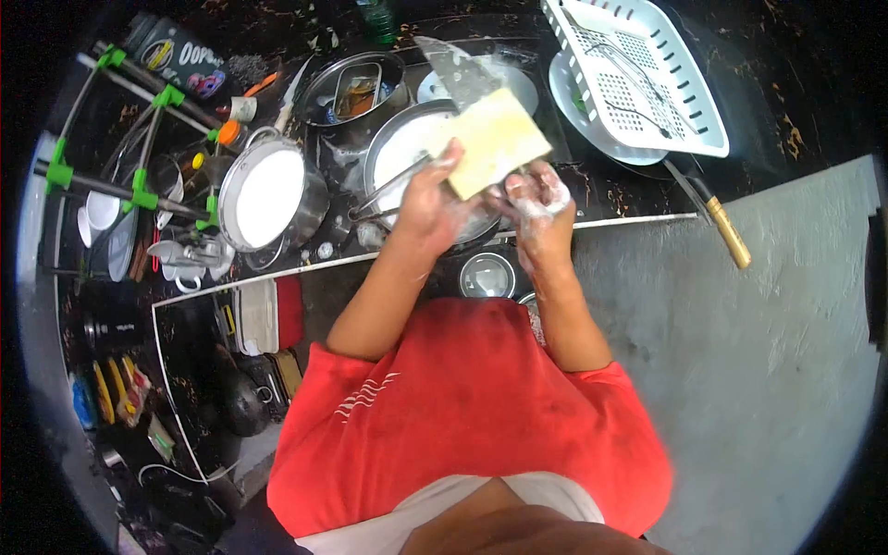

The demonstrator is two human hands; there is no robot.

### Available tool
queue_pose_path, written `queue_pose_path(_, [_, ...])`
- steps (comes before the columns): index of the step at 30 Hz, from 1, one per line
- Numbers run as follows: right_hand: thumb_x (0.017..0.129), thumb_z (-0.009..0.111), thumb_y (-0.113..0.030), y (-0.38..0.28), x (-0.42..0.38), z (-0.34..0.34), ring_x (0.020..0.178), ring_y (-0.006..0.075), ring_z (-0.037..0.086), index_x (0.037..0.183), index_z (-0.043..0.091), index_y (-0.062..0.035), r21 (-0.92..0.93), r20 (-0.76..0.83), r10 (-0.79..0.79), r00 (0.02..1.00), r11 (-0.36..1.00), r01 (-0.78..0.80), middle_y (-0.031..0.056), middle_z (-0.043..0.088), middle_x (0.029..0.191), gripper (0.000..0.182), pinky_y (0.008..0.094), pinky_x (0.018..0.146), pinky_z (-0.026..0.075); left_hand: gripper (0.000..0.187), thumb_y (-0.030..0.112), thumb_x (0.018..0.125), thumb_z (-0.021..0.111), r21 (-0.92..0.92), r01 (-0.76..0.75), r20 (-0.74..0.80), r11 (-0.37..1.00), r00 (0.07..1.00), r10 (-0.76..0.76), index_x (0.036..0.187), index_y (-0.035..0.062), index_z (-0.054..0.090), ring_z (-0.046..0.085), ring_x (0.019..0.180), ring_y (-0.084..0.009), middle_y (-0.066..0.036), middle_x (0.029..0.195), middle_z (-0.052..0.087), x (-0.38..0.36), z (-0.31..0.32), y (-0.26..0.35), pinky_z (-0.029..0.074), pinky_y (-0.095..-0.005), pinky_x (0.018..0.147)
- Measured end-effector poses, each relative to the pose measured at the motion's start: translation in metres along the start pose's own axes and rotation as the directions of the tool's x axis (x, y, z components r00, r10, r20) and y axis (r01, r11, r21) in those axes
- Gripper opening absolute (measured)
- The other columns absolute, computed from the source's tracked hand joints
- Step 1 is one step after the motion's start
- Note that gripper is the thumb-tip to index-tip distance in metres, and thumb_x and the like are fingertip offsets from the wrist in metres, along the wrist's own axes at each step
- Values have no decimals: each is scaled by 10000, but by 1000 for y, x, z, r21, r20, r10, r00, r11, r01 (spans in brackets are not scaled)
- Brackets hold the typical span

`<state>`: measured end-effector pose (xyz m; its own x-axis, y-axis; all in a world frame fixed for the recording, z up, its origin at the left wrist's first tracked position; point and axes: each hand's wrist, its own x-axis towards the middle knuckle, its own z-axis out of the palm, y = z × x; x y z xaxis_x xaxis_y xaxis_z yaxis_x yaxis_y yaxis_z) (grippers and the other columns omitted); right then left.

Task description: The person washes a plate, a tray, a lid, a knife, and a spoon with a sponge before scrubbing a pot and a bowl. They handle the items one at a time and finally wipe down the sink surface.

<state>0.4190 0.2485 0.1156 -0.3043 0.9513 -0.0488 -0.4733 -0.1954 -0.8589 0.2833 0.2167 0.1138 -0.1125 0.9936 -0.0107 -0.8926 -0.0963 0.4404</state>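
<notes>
The left hand (432, 205) grips a flat, pale-yellow rectangular piece (499, 143) of undetermined material by its lower left edge, with the thumb laid against that edge. The piece is tilted above a round metal basin (371, 155) containing white, foamy liquid. A thin, tapered grey metal blade (453, 74) with foam patches projects beyond the upper edge of the piece; its attachment cannot be determined. The right hand (544, 202), coated with white foam, is located at the lower right corner of the piece. Its fingers are curled; whether they grip the piece cannot be determined because of blur. To the left of the basin stands 1 deep, round silver metal pot (312, 208) with white contents. To the right, 1 white rectangular perforated plastic basket (671, 141) rests over a pale round bowl (566, 102). Near the basket, 1 knife with a light wooden handle (728, 233) extends past the edge of the black countertop (786, 116).
</notes>
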Motion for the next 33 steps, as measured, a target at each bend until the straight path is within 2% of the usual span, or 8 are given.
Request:
queue_pose_path(2, [841,628,-42,17,-2,5,865,201,631,1140,520,50,20,22,-52,998,998,51,121,607,1026,331,331,745,558,317,142,903,527,-73,96,196,993,977,-81,1183,-3,498,618,943,-231,-122,1085,607,3,-1,-3,515,-353,796])
queue_pose_path(5, [822,641,-44,21,-9,4,914,205,623,1141,527,49,-36,125,-31,992,999,36,130,602,1056,351,330,755,559,265,91,847,637,320,-70,-170,945,977,130,1080,-18,577,631,867,-184,-92,972,645,-6,2,-1,523,-322,732])
queue_pose_path(8, [799,602,-16,26,-9,1,946,197,619,1147,535,32,-166,178,30,984,986,0,121,600,1084,358,327,798,536,324,74,822,673,481,-277,-135,832,914,383,1109,-38,570,625,890,-176,-103,992,644,-13,7,-5,517,-312,759])
queue_pose_path(10, [772,567,-9,23,-7,5,953,175,606,1112,557,8,328,137,66,988,938,-108,80,619,1046,341,305,855,484,343,76,814,687,557,-263,-136,788,907,399,1113,-44,571,618,897,-170,-103,995,643,-18,9,1,503,-303,787])
queue_pose_path(14, [768,557,-9,19,3,5,895,167,588,1065,560,-8,204,132,126,983,967,-152,67,620,998,297,288,871,441,434,191,820,714,762,-287,-15,581,889,458,1140,-52,552,584,947,-155,-111,1037,624,-25,6,13,475,-288,832])
queue_pose_path(20, [785,555,-45,-15,2,37,938,228,616,1053,541,55,315,169,-52,984,949,-4,121,619,959,286,384,829,515,614,411,810,700,618,-537,261,574,829,494,1179,-34,495,532,1006,-153,-95,1080,560,-20,-3,18,457,-276,833])
queue_pose_path(26, [848,515,-131,-19,19,35,964,278,624,1218,456,-5,362,25,-131,991,925,113,161,583,1089,395,429,715,574,330,146,782,703,704,-393,166,592,901,402,998,37,479,524,900,-120,-82,1039,498,-25,-19,39,461,-278,789])
queue_pose_path(33, [766,698,-62,-57,45,41,884,156,583,1076,513,42,-400,50,-670,741,666,630,111,611,996,376,279,733,493,605,-112,689,413,632,-391,203,669,917,345,1211,141,238,536,625,-154,-240,1157,478,-40,-17,74,487,-272,501])
